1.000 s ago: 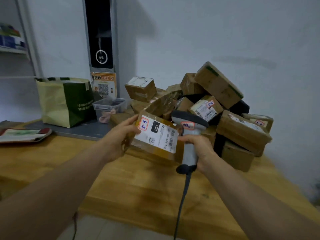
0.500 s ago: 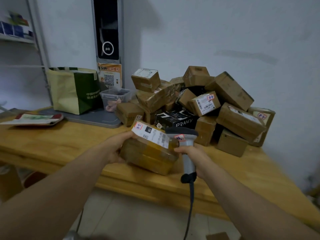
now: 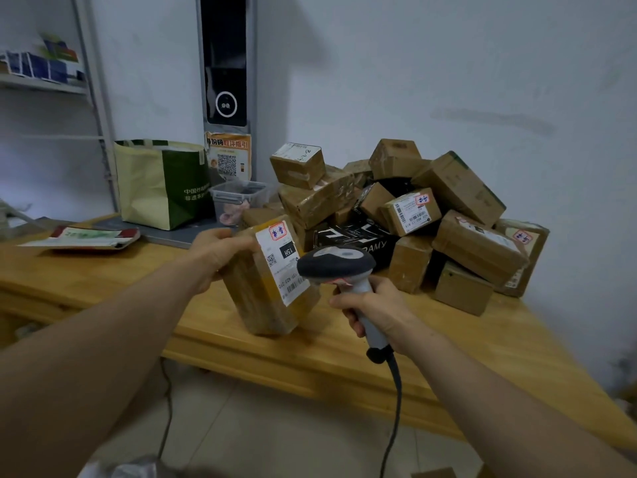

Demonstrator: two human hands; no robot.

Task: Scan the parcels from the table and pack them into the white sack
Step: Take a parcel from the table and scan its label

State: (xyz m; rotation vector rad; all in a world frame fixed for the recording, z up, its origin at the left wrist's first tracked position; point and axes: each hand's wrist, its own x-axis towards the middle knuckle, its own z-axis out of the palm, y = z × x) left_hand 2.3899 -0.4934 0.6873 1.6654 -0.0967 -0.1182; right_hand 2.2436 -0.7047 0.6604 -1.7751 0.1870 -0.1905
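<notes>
My left hand [image 3: 213,257] grips a brown taped parcel [image 3: 265,291] by its upper left end, holding it tilted above the front of the wooden table [image 3: 241,343]. The parcel's white label with a red-marked sticker faces up and to the right. My right hand [image 3: 374,307] holds the grey barcode scanner [image 3: 339,267] by its handle, its dark head just right of the label. The scanner's cable hangs down past the table edge. A heap of brown parcels [image 3: 413,215] lies at the back right of the table. A pale crumpled material [image 3: 120,469] shows at the bottom edge, unclear what.
A green and cream bag [image 3: 162,184] and a clear plastic tub [image 3: 238,198] stand at the back left on a grey mat. A flat red-and-white packet [image 3: 82,238] lies at the far left. A black box [image 3: 355,236] sits under the heap. Tiled floor lies below.
The parcel has come down and toward the table's front edge and turned more upright. The scanner moved lower with it, staying beside the label. My view has shifted back and right.
</notes>
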